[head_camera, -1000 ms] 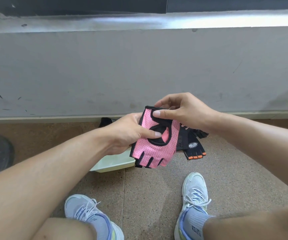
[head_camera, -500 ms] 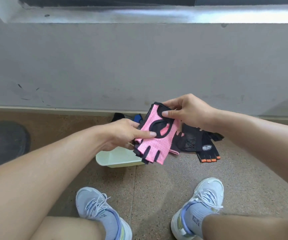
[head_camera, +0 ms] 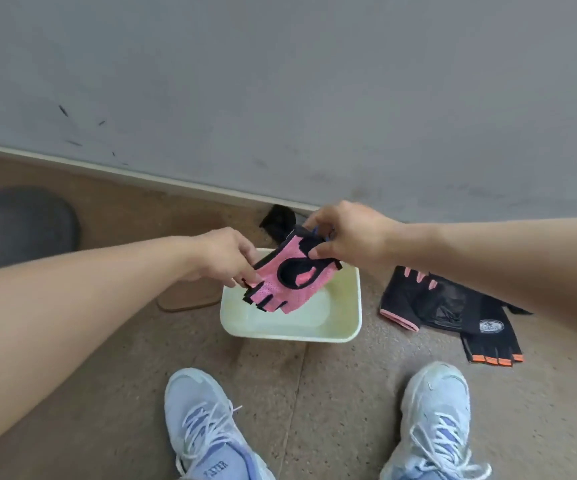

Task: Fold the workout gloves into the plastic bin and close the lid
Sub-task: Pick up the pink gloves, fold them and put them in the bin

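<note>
Hanging in the air over the open plastic bin (head_camera: 345,336), the pink glove (head_camera: 288,278) is stretched flat between two hands, its mesh back up and its short black-edged finger stubs pointing toward the near left. The left hand (head_camera: 224,259) has its grip pinched shut on the glove's finger end, while the right hand (head_camera: 347,233) has its grip pinched shut on the black cuff end, thumb on top. The glove sits above the bin's far-left part; whether it touches the rim cannot be told. The bin is pale green, rectangular, with rounded corners, and stands on the floor (head_camera: 314,393) with nothing visible inside. Just left of it, partly hidden under the left forearm, lies a flat translucent lid (head_camera: 190,299). To the right of the bin, on the floor, lies a small pile of black gloves (head_camera: 453,310): one with pink trim and one with orange-tipped finger stubs nearest the viewer. Another dark item (head_camera: 278,220) lies behind the bin against the grey wall (head_camera: 280,81). Two pale blue sneakers (head_camera: 204,424) stand at the near edge, toes toward the bin.
</note>
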`<state>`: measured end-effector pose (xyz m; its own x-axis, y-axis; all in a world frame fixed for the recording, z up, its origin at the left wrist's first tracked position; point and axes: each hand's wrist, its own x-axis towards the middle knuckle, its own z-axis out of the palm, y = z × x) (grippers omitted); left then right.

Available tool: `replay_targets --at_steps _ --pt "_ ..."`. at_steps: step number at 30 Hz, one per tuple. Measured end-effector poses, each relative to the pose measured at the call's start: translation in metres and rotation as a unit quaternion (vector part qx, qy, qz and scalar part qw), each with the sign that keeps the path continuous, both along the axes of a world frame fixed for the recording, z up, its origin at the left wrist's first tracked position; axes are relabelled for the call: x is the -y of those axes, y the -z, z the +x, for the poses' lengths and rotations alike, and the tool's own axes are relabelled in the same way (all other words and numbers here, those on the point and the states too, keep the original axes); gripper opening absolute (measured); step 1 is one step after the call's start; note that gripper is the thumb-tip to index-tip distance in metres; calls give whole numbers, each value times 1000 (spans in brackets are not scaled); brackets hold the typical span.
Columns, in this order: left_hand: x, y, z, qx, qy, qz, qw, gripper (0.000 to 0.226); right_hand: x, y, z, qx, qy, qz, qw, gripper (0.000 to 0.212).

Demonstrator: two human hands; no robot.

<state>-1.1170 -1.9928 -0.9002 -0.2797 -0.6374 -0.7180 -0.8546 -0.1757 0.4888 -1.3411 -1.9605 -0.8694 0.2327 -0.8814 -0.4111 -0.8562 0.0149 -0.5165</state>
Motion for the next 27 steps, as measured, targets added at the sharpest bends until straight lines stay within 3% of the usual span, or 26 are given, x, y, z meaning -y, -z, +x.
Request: replay_targets --at_steps 3,6,7,11,15,19,21,22,24,27 --pt "12 42 -2 26 33 -22 999 16 20 49 9 -25 -2 53 998 24" --pt "18 76 -8 59 76 -74 993 5 23 110 21 -69 30 142 987 25" --pt "20 88 -10 60 82 -87 991 10 20 131 24 -68 48 168 982 26" --pt "16 128 -16 59 71 -124 988 27 -4 198 37 55 204 269 940 31" --pt "-3 146 -22 100 80 -155 980 53 -9 227 41 138 312 281 897 23" --pt "-20 154 -23 117 151 -220 957 57 -1 216 35 102 284 253 919 30" --pt "-24 162 -26 122 179 -224 950 56 -3 199 34 94 271 249 925 22" --pt "-26 166 -28 121 189 -199 954 58 -6 189 33 85 256 247 931 16" --pt "-31 173 -37 121 212 -107 964 69 -12 168 28 65 191 223 954 26" --pt "-38 179 -46 165 252 3 954 85 -28 139 8 73 85 50 992 54"
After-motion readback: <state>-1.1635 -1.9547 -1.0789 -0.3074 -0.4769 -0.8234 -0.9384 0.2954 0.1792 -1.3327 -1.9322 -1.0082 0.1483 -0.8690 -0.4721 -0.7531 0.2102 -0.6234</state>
